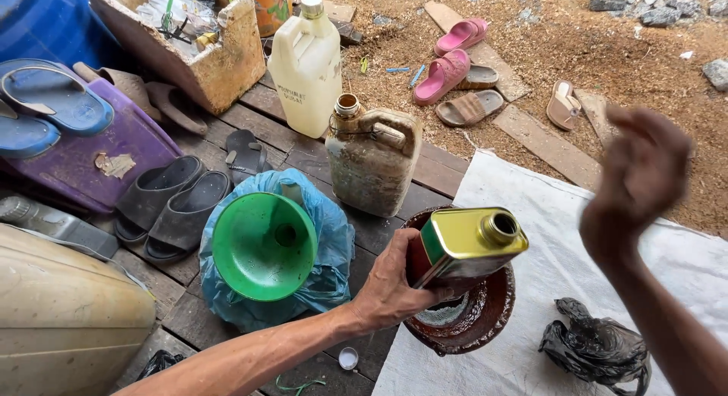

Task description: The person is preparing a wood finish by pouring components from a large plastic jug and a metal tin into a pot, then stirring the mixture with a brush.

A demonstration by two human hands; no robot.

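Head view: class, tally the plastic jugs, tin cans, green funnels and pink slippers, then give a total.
Plastic jugs: 2, the white jug and the grimy jug
Tin can: 1
Green funnel: 1
Pink slippers: 2, far slipper and near slipper
Total: 6

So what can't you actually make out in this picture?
- Right hand: blurred in the head view, so whether its fingers hold anything is unclear.
- Tin can in the left hand: open neck shows, contents hidden by its walls.
- Container under the green funnel: wrapped in the blue bag.
- Dirty jug: too grimy to see inside.
- Brown bowl: partly covered by the can.
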